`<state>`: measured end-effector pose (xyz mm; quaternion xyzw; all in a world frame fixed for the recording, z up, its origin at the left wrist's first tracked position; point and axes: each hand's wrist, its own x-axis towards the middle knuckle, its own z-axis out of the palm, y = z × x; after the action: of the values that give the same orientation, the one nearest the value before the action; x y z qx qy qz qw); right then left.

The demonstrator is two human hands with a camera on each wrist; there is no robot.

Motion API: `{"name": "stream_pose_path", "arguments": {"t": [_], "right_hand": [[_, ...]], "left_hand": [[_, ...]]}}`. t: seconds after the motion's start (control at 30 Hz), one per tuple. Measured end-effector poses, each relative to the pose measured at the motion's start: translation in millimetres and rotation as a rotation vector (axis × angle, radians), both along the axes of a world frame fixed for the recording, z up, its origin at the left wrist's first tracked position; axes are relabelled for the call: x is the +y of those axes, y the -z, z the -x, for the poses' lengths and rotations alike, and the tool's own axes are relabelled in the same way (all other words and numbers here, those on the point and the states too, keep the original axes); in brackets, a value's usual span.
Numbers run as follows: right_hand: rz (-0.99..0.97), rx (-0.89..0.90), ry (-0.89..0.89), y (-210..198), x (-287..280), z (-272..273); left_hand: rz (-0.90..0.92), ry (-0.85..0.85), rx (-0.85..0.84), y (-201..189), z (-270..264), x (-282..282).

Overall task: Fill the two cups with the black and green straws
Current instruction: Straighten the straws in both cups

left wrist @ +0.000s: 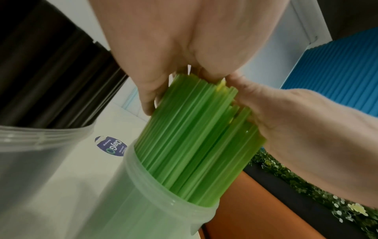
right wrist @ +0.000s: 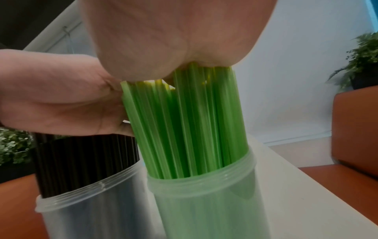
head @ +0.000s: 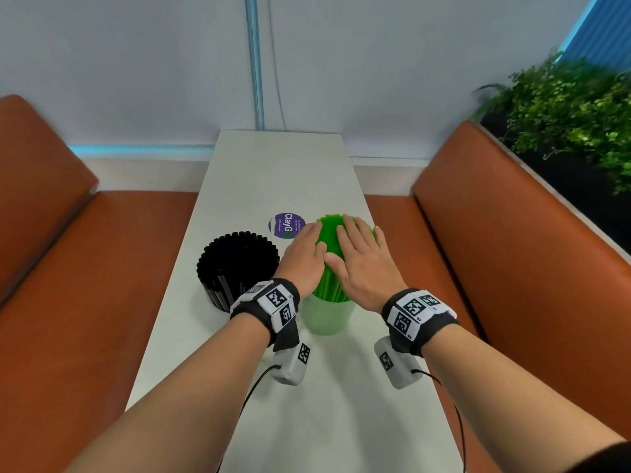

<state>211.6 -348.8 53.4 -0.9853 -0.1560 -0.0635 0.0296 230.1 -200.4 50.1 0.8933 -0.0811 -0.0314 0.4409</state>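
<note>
Green straws are standing upright in a translucent cup toward the right edge of the table, about midway along its length, their tops fanning wider than the cup's mouth. Both hands are lying over those tops. Left hand is resting flat on the left side of the bundle, fingers straight, with fingertips draping down the bundle's side in the left wrist view; it is gripping nothing. Right hand is lying palm-down on the right side, fingers spread and straight, likewise holding nothing. Palms are probably pressing the tops level and seating the bundle deeper (a few ends are standing unevenly in the right wrist view), which would explain the flat, open posture rather than a pinch.

Black straws are filling a second clear cup just left of the green one, closer to the left edge, the two cups close beside each other; whether they are touching I cannot tell. Both cups are looking full, so the task is reading as nearly finished.

Purple sticker is lying on the table just beyond the cups. Orange bench seats are flanking the table, and a leafy plant is sitting beyond the right bench.
</note>
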Motion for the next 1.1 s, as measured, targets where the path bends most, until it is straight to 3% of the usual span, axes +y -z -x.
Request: {"name": "stream_pose_path", "arguments": {"t": [0.07,0.13,0.23,0.4,0.67,0.8,0.97,1.03,1.1], "right_hand": [[-0.009,0.036,-0.048,0,0,3],[-0.154,0.078,-0.109,-4,-6,7],[-0.396,-0.076,-0.046,-15,-14,5],[-0.219,0.111,0.078,-12,-9,-5],[-0.025,0.176,0.094,-7,-7,-14],[0.021,0.151,0.065,-4,2,-13],[-0.184,0.318,0.089,-18,-12,-27],[-0.283,0.325,0.109,-24,-8,-30],[-0.208,0.305,0.088,-24,5,-29]], "left_hand": [[0.008,0.003,-0.002,3,2,3],[0.02,0.019,-0.016,4,4,6],[0.049,0.022,-0.031,6,8,5],[0.109,0.013,-0.053,12,14,-2],[0.275,-0.019,-0.002,21,20,1],[0.449,-0.016,0.06,20,20,5],[0.714,-0.047,0.207,29,26,14],[0.642,-0.012,0.268,38,33,19],[0.565,0.042,0.287,47,40,20]]}}
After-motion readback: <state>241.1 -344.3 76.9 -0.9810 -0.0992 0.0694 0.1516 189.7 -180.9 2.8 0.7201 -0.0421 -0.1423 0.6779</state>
